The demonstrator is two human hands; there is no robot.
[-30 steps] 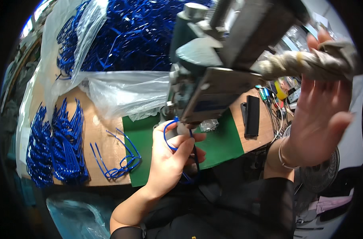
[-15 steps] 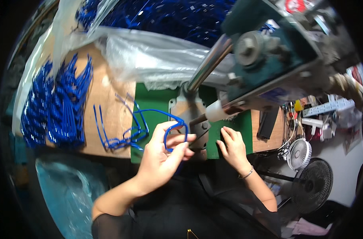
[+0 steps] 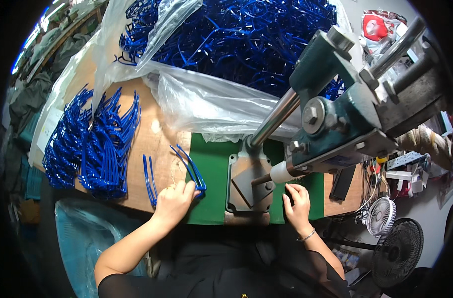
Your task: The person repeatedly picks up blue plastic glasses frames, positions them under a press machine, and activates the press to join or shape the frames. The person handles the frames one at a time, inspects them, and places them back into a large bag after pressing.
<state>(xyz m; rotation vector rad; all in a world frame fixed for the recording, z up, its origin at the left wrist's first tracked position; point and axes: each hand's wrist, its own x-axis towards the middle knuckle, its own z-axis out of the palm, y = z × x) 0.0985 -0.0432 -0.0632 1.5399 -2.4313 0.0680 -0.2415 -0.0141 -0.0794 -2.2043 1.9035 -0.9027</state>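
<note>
1. Head view: the left hand point(image 3: 173, 202) was right at the small group of blue eyeglass frames point(image 3: 195, 175), which lay where the bare wooden tabletop point(image 3: 159, 119) met the green mat point(image 3: 211, 159).

2. Those frames sat under and just beyond the left fingers; their long temples pointed away from the person, the right-hand pair slanting toward the left at its far end. The knuckles hid the fronts, so from where I stood I couldn't tell whether the fingers had closed on one.

3. The left hand was plainly the nearer. The right hand point(image 3: 298, 203) was well apart from them, low by the mat's right part, thumb and fingers parted, nothing visible between them.

4. Between the two hands stood the press point(image 3: 331, 116), its metal base plate point(image 3: 241, 196) on the mat and a dark rod with a white sleeve point(image 3: 282, 172) tilted above it.

5. Left of the group lay a thick bundle of blue frames point(image 3: 105, 166). Beyond the mat, crumpled clear plastic point(image 3: 211, 102) fronted a big blue heap point(image 3: 236, 44); a black case point(image 3: 342, 183) lay to the right.
</note>
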